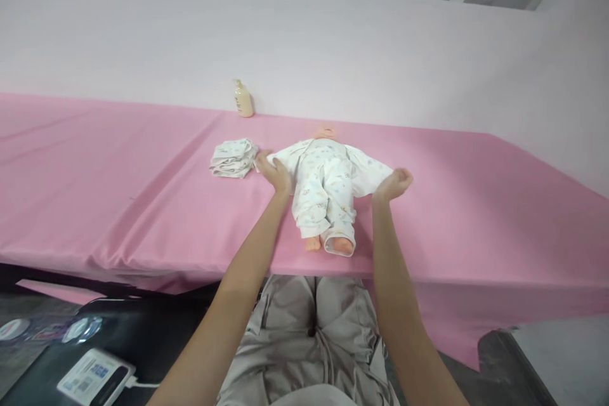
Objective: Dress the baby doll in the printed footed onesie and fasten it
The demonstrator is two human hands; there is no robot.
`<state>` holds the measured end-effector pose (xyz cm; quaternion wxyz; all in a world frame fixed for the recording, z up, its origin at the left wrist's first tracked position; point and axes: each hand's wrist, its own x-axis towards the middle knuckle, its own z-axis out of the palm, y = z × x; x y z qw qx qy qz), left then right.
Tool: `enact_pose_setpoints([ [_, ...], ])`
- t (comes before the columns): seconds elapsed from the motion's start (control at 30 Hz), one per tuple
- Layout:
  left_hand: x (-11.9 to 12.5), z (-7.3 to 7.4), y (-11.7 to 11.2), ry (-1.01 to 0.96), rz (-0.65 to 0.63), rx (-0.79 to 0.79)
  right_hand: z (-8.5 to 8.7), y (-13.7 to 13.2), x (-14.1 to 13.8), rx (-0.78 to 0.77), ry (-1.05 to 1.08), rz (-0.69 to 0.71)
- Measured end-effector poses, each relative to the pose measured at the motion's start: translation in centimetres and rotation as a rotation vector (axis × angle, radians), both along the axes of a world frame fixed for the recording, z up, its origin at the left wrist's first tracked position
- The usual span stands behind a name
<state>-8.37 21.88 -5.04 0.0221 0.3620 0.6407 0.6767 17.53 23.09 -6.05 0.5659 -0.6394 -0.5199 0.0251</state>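
Observation:
A baby doll (327, 133) lies on its back, feet toward me, in a white patterned top and trousers (318, 184). Its bare feet (342, 245) show at the trouser cuffs. At the end of the left-hand sleeve is my left hand (275, 171), with fingers partly bent around the cuff. On the other side my right hand (394, 184) is closed on the end of the other sleeve (368, 171). Both sleeves are spread outward. Close beside my left hand sits a folded stack of white patterned cloth (233, 158).
A pink cloth (143, 190) covers the table, which runs along a white wall (166, 38). A cream pump bottle (243, 100) stands against the wall. At lower left, a white device (98, 377) with a cable and a clear bottle (52, 330) lie on a dark seat (147, 330).

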Motion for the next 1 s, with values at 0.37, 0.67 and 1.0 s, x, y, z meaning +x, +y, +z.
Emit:
enact_pose_setpoints([
  [0.37, 3.8, -0.8, -0.6, 0.692, -0.52, -0.157, 0.0, -1.3, -7.1, -0.039, -0.22, 0.3],
  [0.67, 4.0, 0.2, -2.7, 0.783, -0.418, -0.461, 0.4, -2.1, -6.9, -0.304, -0.37, 0.19],
  [1.0, 0.3, 0.2, -9.0, 1.05, -0.722, -0.343, 0.0, -6.1, -3.9, -0.286, -0.755, 0.265],
])
